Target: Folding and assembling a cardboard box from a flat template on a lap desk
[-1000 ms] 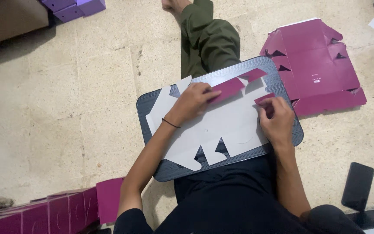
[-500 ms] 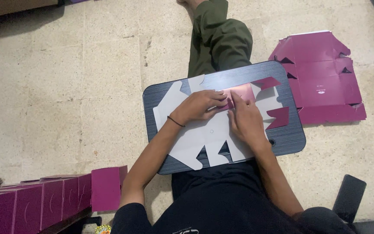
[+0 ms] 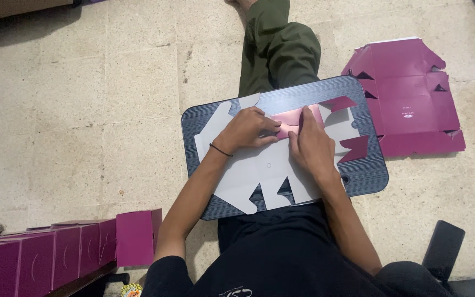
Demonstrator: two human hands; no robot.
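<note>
A flat die-cut cardboard box blank [image 3: 259,176], white side up, lies on a dark lap board [image 3: 366,170] across my legs. Its far edge is folded over, showing a magenta strip [image 3: 290,122]. My left hand [image 3: 248,129] presses on the left part of that folded strip, fingers curled over it. Beside it, my right hand [image 3: 311,146] lies flat, its fingers pushing down the strip's middle. Two magenta flaps [image 3: 355,147] stick out to the right of my right hand.
A stack of flat magenta box blanks [image 3: 408,99] lies on the tiled floor at the right. Several folded magenta boxes [image 3: 67,250] stand in a row at the lower left. A dark phone [image 3: 443,247] lies at the lower right. My green-trousered leg [image 3: 279,49] stretches ahead.
My right hand moved left from the blank's right end to the middle of the folded magenta strip. The left hand stayed on the strip. The camera view shifted slightly.
</note>
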